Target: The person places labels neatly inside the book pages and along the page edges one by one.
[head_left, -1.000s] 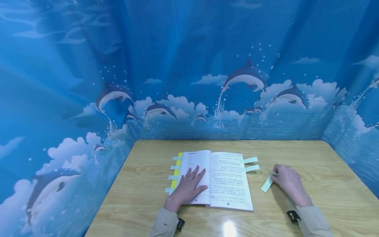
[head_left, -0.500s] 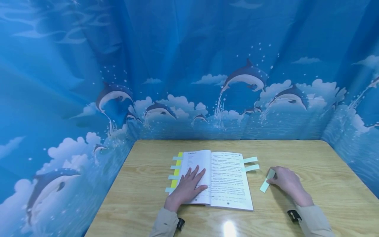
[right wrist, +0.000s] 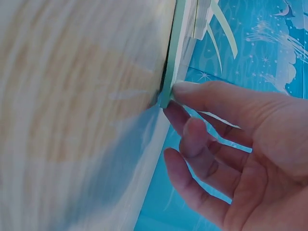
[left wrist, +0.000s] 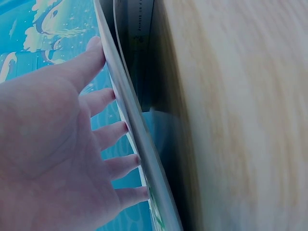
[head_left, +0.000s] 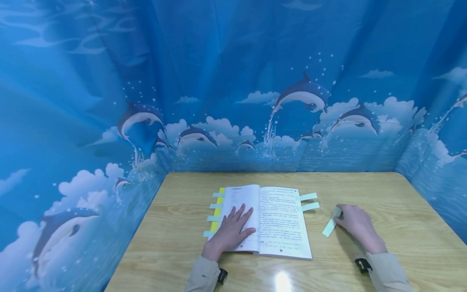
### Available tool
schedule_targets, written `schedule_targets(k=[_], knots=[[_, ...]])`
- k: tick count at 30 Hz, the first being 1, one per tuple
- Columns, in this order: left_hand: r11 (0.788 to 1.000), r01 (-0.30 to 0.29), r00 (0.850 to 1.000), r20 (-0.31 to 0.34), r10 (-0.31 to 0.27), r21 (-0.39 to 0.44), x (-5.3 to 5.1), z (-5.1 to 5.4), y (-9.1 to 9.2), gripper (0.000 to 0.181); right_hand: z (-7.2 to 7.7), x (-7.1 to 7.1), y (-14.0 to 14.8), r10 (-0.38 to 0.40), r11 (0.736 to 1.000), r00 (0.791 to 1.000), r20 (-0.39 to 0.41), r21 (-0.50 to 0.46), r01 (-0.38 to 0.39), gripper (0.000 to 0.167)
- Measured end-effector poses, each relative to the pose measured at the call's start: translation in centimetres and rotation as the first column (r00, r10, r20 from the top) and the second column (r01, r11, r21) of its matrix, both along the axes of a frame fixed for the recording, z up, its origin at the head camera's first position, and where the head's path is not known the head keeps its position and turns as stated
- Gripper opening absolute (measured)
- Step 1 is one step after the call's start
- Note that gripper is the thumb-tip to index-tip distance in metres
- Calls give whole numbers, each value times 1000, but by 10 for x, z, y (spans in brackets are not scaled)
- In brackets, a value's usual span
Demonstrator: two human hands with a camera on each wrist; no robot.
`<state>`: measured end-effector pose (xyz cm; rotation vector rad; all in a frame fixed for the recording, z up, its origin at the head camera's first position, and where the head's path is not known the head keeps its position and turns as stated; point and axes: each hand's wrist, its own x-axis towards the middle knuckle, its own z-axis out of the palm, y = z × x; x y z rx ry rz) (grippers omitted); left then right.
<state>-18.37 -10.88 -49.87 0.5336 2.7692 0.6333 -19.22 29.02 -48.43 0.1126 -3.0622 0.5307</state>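
Observation:
An open book point(head_left: 283, 219) lies on the table with its printed pages facing up. My left hand point(head_left: 231, 232) rests flat on the left page, fingers spread. In the left wrist view those fingers point(left wrist: 120, 166) press the paper near the book's edge. To the right of the book lies a narrow pale green pad of sticky notes point(head_left: 329, 228), slanted on the wood. My right hand point(head_left: 356, 225) pinches the pad's far end between thumb and index finger. The right wrist view has the thumb point(right wrist: 187, 90) at the pad's end and the other fingers loosely curled.
Several pale green sticky tabs point(head_left: 213, 219) stick out from the book's left side, over a yellow edge point(head_left: 220, 200). Two more tabs point(head_left: 310, 207) project from the right page. A blue dolphin curtain point(head_left: 233, 81) hangs behind the wooden table point(head_left: 189, 267).
My right hand's fingertips slid toward the near end of the pad, then back to its far end; the pad shifted slightly. The left hand and the book have stayed put.

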Motion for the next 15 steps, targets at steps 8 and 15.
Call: schedule_targets(k=[8,15], knots=[[1000,6,1000,-4,-6,11,1,0,0,68,-1,1,6,0,1000,998,-63,-24,-1,14],[1000,10,1000,-9,-10,19,1,-1,-1,69,-1,2,8,-16,999,997,-77,-36,14,12]])
